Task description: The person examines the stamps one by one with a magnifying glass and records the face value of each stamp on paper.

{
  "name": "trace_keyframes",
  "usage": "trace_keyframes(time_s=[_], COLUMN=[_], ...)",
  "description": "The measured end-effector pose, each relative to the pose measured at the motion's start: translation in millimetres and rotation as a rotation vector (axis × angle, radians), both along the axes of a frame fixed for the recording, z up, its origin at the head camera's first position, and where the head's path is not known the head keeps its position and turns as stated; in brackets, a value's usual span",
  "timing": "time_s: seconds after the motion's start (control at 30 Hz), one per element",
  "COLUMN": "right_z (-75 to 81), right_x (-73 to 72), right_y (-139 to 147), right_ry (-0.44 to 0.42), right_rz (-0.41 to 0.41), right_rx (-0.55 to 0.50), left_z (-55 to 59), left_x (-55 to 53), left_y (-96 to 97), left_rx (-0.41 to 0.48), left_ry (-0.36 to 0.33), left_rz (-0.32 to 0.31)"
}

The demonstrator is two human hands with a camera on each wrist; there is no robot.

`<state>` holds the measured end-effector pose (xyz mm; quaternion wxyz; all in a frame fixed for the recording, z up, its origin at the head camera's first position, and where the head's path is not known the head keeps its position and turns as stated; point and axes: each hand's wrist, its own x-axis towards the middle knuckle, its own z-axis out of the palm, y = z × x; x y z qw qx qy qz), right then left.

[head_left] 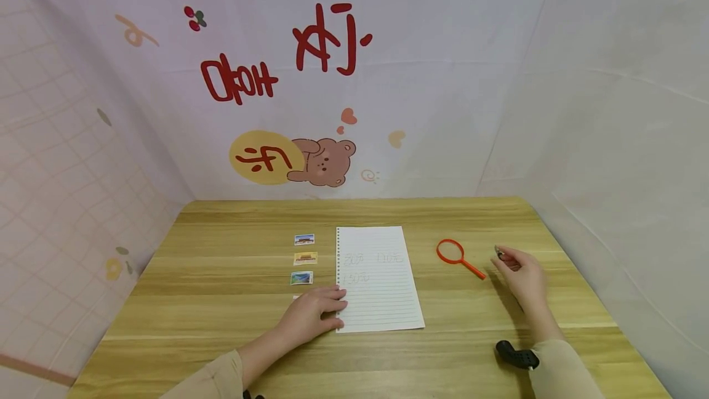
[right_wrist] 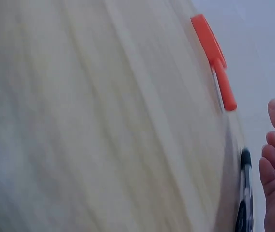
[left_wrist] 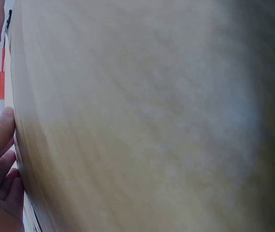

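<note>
My left hand point(head_left: 310, 316) rests at the left edge of a lined sheet of paper point(head_left: 382, 306), its fingertips on the margin. Handwritten figures stand on the upper half of the sheet. At the right, my right hand point(head_left: 520, 276) hovers over a pen point(right_wrist: 244, 193) on the table, with thumb and fingers apart from it in the right wrist view. The hand hides most of that pen in the head view. Between sheet and right hand lies a red magnifying glass point(head_left: 473, 270), its handle pointing toward me.
Left of the sheet, stamps stand in a column: a top stamp point(head_left: 304, 239), a yellow stamp point(head_left: 305, 258) and a blue-green stamp point(head_left: 301, 278). The left hand partly covers another white-edged piece point(head_left: 296, 297). Behind the wooden table point(head_left: 232, 226) hangs a printed cloth point(head_left: 432, 79).
</note>
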<state>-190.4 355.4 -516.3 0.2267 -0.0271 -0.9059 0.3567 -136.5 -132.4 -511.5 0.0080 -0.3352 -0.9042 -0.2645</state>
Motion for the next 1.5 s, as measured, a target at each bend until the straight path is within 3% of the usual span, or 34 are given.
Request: trace_keyframes(time_s=[0.4,0.67,1.07,1.2,1.33,1.5], right_z=[0.0,-7.0,-9.2,-10.4,-12.8,-15.8], right_x=[-4.7,-5.3,-6.2,-5.2,-6.0,-6.8], right_y=[-25.5,-25.5,-28.3,-28.9,-28.9,-29.2], right_ry=[-0.033,-0.178,-0.186,-0.162,-0.122,-0.089], right_rz=[0.176,0.205,0.222,0.212,0.202,0.2], right_rx=[-0.029,0.026,0.084,0.099,0.118,0.138], left_z=[1.0,2.1,7.6,9.5,12.8,17.4], left_x=[-1.5,-7.5,-9.4,-10.2,-15.8,-31.5], left_y=[2.1,4.8,6.1,4.4,-0.6,-12.2], left_rx=[-0.031,-0.043,-0.055,-0.024,0.051,0.149], left_ry=[0.02,0.069,0.029,0.057,0.097,0.107], left_rz=[0.0,-0.035,-0.04,-0.043,-0.003,0.092])
